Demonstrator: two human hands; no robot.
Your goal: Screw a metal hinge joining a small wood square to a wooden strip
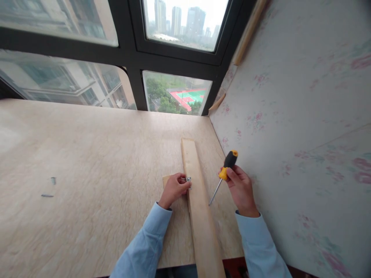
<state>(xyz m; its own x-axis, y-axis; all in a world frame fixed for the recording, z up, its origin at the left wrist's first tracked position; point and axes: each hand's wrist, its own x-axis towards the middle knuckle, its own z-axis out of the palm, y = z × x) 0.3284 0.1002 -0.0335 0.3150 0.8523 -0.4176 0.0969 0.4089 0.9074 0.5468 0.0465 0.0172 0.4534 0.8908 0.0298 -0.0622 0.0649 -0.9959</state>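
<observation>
Yellow-handled screwdriver (224,174) beside smooth plank (199,204)

Both arms wear long, pale-blue shirt sleeves (150,239) — loose, softly creased — ending at bare wrists.

- A wide table (72,154) with a pale, marble-like top fills most of the view and runs up to the window and the wall.
- The window (127,58) has a dark frame with thick bars splitting it into several panes.
- Through the glass: tall buildings (176,19) in haze, nearer apartment blocks on the left, green trees, and a red and green sports court (189,96) far below.
- On the right stands a wall (304,116) covered in pale wallpaper with faint pink flowers.
- A wooden strip (249,31) runs up the corner beside the window.
- The light is soft, grey daylight.
</observation>
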